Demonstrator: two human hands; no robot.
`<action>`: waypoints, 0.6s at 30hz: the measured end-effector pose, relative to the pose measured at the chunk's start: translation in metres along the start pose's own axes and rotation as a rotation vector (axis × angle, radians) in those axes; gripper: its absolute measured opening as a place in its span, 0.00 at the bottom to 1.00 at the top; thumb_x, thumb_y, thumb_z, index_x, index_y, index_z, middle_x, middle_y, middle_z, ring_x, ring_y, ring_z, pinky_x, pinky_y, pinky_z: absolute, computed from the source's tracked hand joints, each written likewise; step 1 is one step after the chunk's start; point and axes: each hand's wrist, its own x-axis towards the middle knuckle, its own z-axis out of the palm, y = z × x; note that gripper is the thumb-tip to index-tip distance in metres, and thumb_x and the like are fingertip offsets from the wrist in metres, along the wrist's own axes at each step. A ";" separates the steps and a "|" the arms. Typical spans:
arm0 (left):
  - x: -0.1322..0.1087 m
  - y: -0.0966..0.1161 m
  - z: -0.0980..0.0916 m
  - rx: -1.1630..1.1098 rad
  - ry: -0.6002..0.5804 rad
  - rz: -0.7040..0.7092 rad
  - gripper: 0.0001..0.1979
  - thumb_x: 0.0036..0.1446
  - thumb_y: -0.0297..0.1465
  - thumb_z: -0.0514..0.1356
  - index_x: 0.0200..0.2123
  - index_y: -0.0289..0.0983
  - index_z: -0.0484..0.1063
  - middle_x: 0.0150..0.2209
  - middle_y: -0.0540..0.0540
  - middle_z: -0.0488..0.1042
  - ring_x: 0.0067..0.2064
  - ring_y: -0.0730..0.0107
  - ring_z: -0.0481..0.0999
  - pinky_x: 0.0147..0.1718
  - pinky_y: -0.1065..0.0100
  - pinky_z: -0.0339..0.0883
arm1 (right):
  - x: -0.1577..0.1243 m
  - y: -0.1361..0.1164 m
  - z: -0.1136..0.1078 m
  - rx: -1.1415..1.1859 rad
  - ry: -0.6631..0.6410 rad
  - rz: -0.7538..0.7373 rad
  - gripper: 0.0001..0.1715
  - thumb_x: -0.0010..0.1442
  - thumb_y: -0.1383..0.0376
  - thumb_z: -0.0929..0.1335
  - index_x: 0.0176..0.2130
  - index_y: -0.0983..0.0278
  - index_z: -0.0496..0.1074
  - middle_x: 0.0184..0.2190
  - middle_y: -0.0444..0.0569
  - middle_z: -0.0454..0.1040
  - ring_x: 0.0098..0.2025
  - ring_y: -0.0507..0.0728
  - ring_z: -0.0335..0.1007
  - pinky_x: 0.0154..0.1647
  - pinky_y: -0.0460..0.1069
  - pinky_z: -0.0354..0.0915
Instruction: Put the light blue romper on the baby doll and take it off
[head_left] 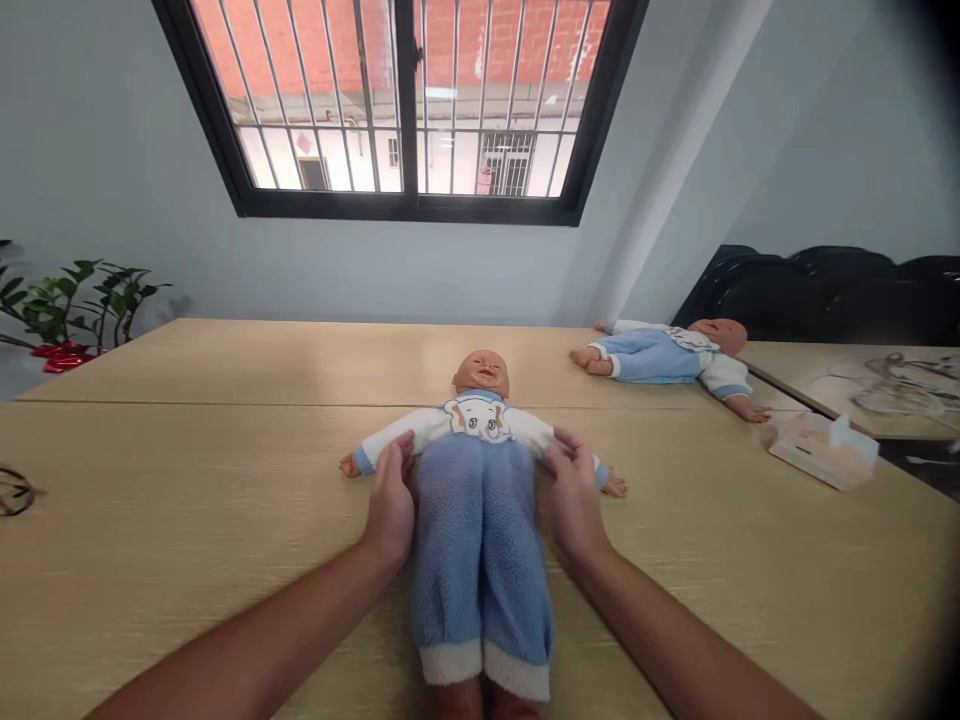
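A baby doll [480,520] in blue fleece trousers and a white top with an animal-face print lies on its back on the wooden table, head away from me. Its arms spread to both sides. My left hand [391,500] is beside the doll's left-hand side in view, fingertips against the white sleeve. On the other side my right hand [576,495] mirrors it, fingers extended over the other sleeve. Both hands have loosely stretched fingers; the undersides are hidden. The doll's feet run out of the bottom of the picture.
A second, similarly dressed doll [660,352] lies at the back right. Near it stand a tissue box [823,450] and, on another table, tangled white cables [911,385]. Black chairs [825,295] are behind. A potted plant [75,305] and a dark round object [13,492] are at left.
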 end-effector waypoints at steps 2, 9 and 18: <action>0.018 0.008 -0.005 -0.062 0.092 0.047 0.21 0.68 0.49 0.54 0.45 0.39 0.75 0.51 0.41 0.79 0.54 0.62 0.78 0.53 0.60 0.73 | 0.020 -0.002 -0.021 -0.048 0.057 -0.099 0.14 0.70 0.57 0.62 0.45 0.60 0.73 0.38 0.51 0.78 0.41 0.61 0.75 0.46 0.57 0.71; 0.059 0.028 -0.020 -0.022 0.091 0.136 0.17 0.65 0.48 0.59 0.43 0.39 0.68 0.45 0.44 0.76 0.48 0.68 0.77 0.50 0.64 0.72 | 0.063 0.030 -0.046 -0.539 -0.262 -0.162 0.20 0.67 0.58 0.63 0.49 0.66 0.76 0.48 0.60 0.79 0.50 0.66 0.73 0.54 0.61 0.67; 0.030 0.041 -0.017 0.440 -0.298 0.469 0.12 0.66 0.40 0.61 0.48 0.39 0.74 0.49 0.41 0.77 0.52 0.57 0.76 0.58 0.54 0.67 | 0.058 0.025 -0.039 -0.606 -0.253 -0.258 0.19 0.69 0.59 0.62 0.49 0.66 0.76 0.49 0.61 0.78 0.54 0.68 0.70 0.59 0.63 0.63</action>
